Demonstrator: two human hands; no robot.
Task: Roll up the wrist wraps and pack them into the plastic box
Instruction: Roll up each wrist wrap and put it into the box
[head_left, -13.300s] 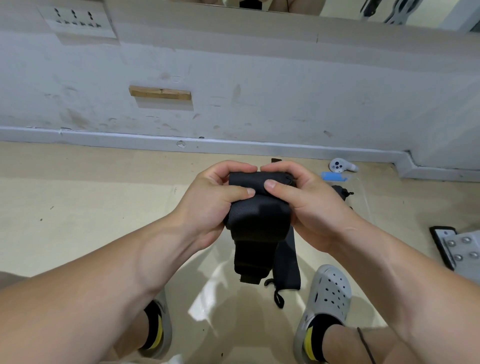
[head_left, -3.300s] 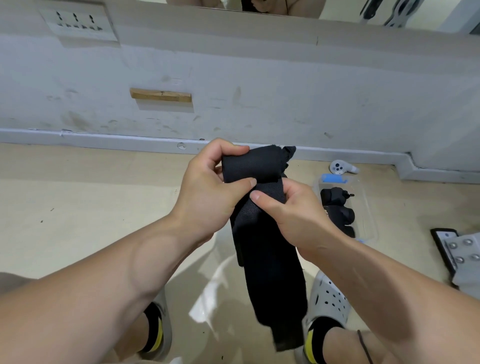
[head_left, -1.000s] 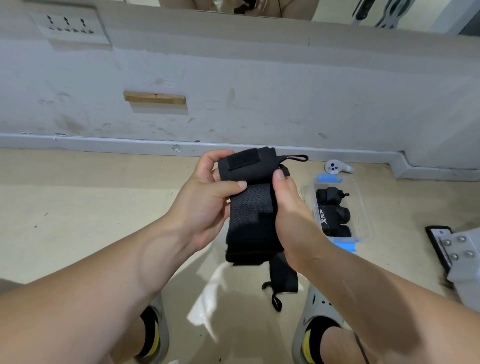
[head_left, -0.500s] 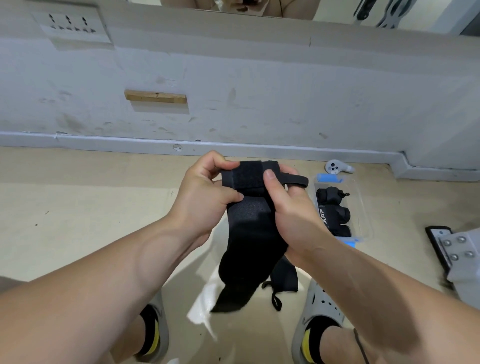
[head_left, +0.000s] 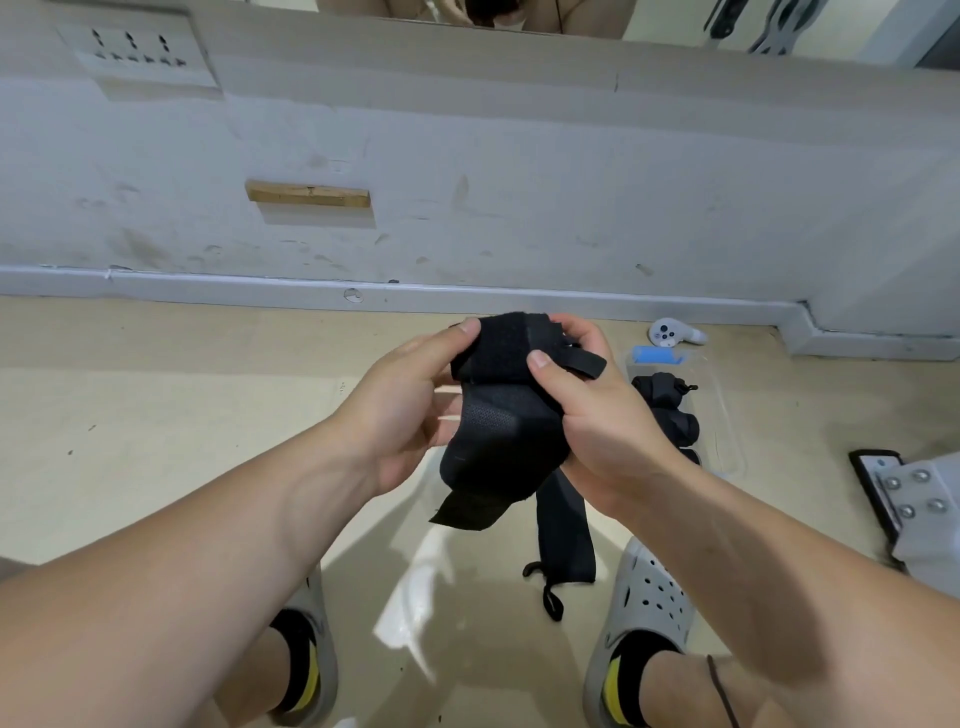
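**Head view: the roll grows, the tail shortens**

Both hands are clamped on the black wrist wrap (head_left: 498, 415), held in the air above the floor (head_left: 208, 415). The left hand (head_left: 405, 415) pinches its upper left edge under the thumb. The right hand (head_left: 602, 431) curls round the top, thumb on the front. Compared with 0.5 s ago the hanging tail is shorter, so more strap has likely gone into the roll and only a flap remains. 1 loose wrap (head_left: 563, 530) lies on the floor; the plastic box (head_left: 724, 431), to the right, holds rolled wraps (head_left: 667, 421).
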